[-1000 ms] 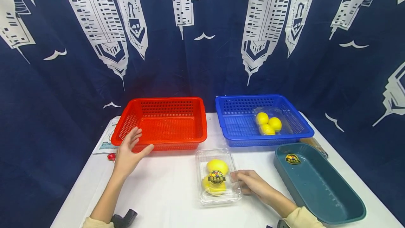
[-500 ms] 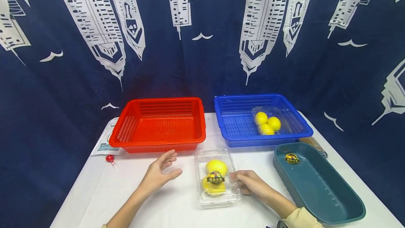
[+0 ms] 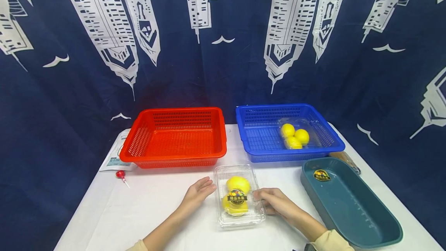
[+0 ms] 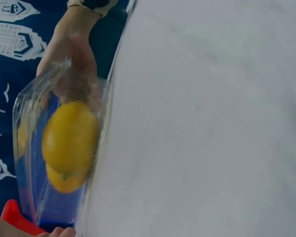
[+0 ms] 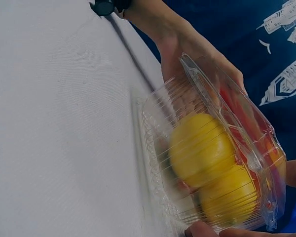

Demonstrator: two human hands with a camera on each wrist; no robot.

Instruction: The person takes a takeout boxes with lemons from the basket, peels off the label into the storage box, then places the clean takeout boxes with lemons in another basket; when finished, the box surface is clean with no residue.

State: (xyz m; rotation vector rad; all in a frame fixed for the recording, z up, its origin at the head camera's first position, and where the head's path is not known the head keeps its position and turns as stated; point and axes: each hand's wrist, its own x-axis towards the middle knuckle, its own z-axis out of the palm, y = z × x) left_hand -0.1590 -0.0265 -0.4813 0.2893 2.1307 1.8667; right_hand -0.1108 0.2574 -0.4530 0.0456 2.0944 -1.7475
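Observation:
In the head view a clear plastic clamshell box [image 3: 223,220] lies on the white table, lid closed, with two lemons [image 3: 238,185] inside and a dark fruit label [image 3: 237,197] across the lid. My right hand [image 3: 278,204] holds its right edge, fingers bent round the side; part of them shows through the plastic in the left wrist view. Just off the left side is my left hand [image 3: 196,196], its fingers extended and holding nothing. From the right wrist, the lemons [image 5: 202,150] show through the ribbed plastic, with the left hand [image 5: 187,94] beyond.
A red basket [image 3: 174,162] stands behind the box. The blue basket [image 3: 258,152] beside it holds a clear pack of yellow fruit [image 3: 294,136]. A teal tray [image 3: 355,204] with a label [image 3: 321,175] is at right, and a red lollipop [image 3: 120,174] lies left.
My left hand has moved from beside the red basket rightward and down to the box's left side. The right hand and the box have stayed in place.

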